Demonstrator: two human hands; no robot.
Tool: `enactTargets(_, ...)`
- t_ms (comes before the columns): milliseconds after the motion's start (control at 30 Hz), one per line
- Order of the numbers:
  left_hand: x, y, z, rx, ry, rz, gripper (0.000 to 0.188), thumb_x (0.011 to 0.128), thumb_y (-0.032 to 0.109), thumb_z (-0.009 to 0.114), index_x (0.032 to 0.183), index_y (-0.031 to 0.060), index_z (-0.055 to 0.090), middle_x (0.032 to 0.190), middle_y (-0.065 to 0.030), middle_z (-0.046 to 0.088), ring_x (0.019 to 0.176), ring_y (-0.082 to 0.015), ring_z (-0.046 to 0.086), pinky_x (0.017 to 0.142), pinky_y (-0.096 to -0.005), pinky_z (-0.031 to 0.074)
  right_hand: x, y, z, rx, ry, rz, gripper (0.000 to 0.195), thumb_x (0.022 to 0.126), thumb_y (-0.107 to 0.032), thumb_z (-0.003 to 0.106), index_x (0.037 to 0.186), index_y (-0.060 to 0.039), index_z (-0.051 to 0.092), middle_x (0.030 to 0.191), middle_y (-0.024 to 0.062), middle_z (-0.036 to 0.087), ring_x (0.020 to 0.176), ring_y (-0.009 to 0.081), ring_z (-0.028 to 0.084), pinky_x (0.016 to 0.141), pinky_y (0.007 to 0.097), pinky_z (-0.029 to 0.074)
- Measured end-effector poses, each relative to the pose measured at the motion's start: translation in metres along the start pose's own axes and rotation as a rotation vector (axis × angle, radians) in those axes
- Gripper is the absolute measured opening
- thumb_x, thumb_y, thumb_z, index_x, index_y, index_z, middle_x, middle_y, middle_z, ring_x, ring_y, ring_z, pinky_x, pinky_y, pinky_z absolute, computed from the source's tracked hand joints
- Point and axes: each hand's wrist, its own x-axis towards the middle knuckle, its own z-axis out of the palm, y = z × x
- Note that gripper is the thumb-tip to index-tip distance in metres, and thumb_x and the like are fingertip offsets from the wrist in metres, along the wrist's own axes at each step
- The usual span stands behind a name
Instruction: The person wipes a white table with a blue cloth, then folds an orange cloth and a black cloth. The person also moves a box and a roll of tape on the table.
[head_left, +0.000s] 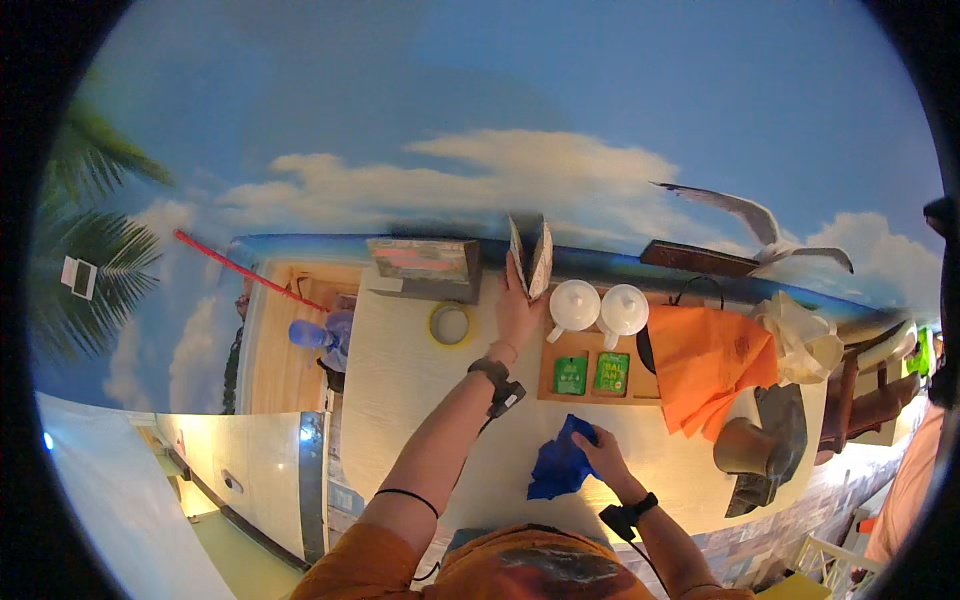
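At the back of the table my left hand is stretched out to a patterned folded panel, which stands spread in a V against the wall. Its fingers lie on the left leaf and appear to grip it. My right hand holds a crumpled blue cloth on the tabletop, close to my body. To the right of my left hand are two white lidded cups at the back of a wooden tray. Green packets sit in the tray's front compartments.
A roll of yellow tape and a box-like stand are on the left of the table. Orange cloth, crumpled pale material and a brown pot-like vessel on dark material crowd the right. A large blue bottle stands beyond the left edge.
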Motion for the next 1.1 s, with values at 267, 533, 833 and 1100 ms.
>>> enactTargets(267, -0.037, -0.015, -0.044, 0.150, 0.106, 0.268, 0.085, 0.081, 0.018, 0.073, 0.150, 0.0052, 0.027, 0.145, -0.0241, 0.039, 0.128, -0.0399, 0.046, 0.108, -0.0470, 0.038, 0.001, 0.020, -0.009, -0.027, 0.005, 0.040, 0.030, 0.092, -0.026, 0.069, 0.100, 0.0021, 0.066, 0.078, 0.0012, 0.065, 0.068, 0.0084, 0.056, 0.060, 0.0257, 0.047)
enactTargets(533, -0.057, -0.030, -0.093, 0.337, 0.107, -0.015, 0.047, 0.084, 0.015, 0.068, 0.128, 0.0086, 0.052, 0.131, -0.0160, 0.054, 0.131, -0.0384, 0.042, 0.106, -0.0498, 0.037, 0.001, 0.022, 0.001, -0.019, -0.004, 0.002, 0.032, 0.091, -0.028, 0.069, 0.098, 0.0031, 0.066, 0.078, 0.0026, 0.065, 0.068, 0.0100, 0.057, 0.061, 0.0278, 0.048)
enactTargets(833, -0.085, -0.064, -0.093, 0.258, 0.147, -0.065, 0.016, 0.092, 0.021, 0.065, 0.098, 0.0063, 0.065, 0.097, -0.0148, 0.067, 0.083, -0.0320, 0.066, 0.069, -0.0422, 0.055, 0.001, -0.002, -0.003, -0.152, 0.018, 0.106, 0.031, 0.092, -0.027, 0.069, 0.100, 0.0029, 0.066, 0.084, 0.0035, 0.067, 0.075, 0.0099, 0.059, 0.067, 0.0274, 0.050)
enactTargets(1100, -0.034, -0.060, -0.047, -0.492, 0.257, -0.320, 0.036, 0.100, 0.033, 0.055, 0.114, 0.0005, 0.062, 0.104, -0.0095, 0.068, 0.095, -0.0189, 0.063, 0.081, -0.0348, 0.050, 0.002, 0.005, 0.001, -0.070, 0.006, 0.085, 0.028, 0.093, -0.024, 0.068, 0.101, 0.0026, 0.066, 0.084, 0.0014, 0.066, 0.074, 0.0086, 0.058, 0.067, 0.0255, 0.049)
